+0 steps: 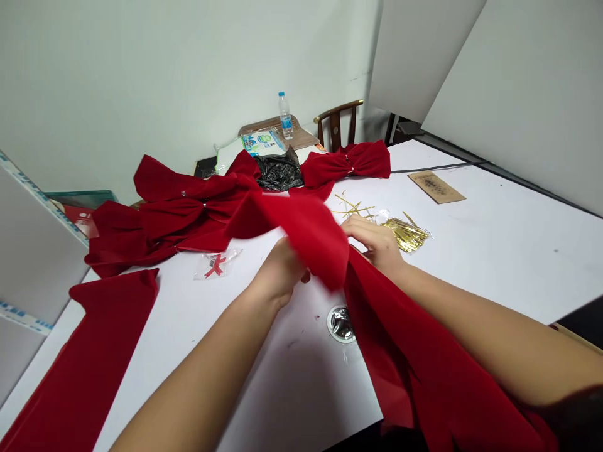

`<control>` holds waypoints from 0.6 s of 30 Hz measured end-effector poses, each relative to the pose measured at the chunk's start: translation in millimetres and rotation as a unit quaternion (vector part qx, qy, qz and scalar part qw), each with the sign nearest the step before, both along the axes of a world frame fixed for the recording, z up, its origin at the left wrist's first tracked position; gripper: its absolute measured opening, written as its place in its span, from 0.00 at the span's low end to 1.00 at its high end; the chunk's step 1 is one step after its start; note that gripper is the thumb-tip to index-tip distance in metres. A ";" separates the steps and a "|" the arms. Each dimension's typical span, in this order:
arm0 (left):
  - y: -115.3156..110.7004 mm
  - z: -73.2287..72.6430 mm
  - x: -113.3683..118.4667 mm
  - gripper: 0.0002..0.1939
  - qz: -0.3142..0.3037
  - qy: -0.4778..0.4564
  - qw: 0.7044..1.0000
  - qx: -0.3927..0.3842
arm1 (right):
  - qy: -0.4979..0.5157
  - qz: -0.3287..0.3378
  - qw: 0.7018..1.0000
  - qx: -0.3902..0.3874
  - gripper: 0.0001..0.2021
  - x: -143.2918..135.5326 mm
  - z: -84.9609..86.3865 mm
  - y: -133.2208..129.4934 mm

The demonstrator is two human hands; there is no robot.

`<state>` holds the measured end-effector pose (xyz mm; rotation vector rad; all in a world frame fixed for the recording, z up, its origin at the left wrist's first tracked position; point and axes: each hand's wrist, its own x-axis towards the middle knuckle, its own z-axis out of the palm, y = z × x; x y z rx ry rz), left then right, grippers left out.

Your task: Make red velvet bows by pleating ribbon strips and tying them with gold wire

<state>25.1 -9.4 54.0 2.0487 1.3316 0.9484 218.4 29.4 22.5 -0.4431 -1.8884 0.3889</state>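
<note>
A long strip of red cloth (414,339) runs from the lower right up to both hands, and its raised end is blurred by motion. My left hand (285,273) is closed on the cloth, its fingers partly covered by the hanging flap. Closed at the cloth's right edge, my right hand (372,242) has its fingertips partly behind the fabric. Beyond it lie gold twist ties (407,234) in a clear bag, with several loose ones beside them. Gathered red bows (174,210) are heaped at the back left, and another bow (353,162) lies at the back centre.
A flat red cloth (103,351) covers the left table edge. A small clear packet (217,263), a round grommet (342,323), a brown card (436,187) and a black plastic bag (280,172) are on the white table. Behind stand a water bottle (285,117) and a wooden chair (336,125).
</note>
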 end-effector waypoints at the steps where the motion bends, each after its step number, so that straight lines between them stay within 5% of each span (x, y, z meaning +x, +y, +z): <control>1: 0.5 3.1 -1.0 0.12 0.008 -0.013 1.000 -0.017 | 0.005 -0.009 0.999 -0.049 0.06 0.0 0.3 -0.5; 3: 1.5 8.6 -3.0 0.09 0.042 -0.041 0.998 -0.005 | 0.023 -0.020 0.984 -0.178 0.08 0.0 2.5 -2.0; 8: -0.7 10.1 -5.5 0.08 0.015 0.022 0.969 0.247 | 0.075 0.019 0.891 -0.447 0.17 -1.9 13.0 -5.1; 11: -2.7 6.2 -4.8 0.06 -0.002 0.042 0.952 0.304 | 0.067 0.036 0.869 -0.488 0.20 -3.0 15.4 -4.6; 18: -0.2 5.1 -9.9 0.04 -0.031 0.102 0.912 0.395 | 0.036 0.054 0.870 -0.489 0.22 -3.0 9.8 -4.3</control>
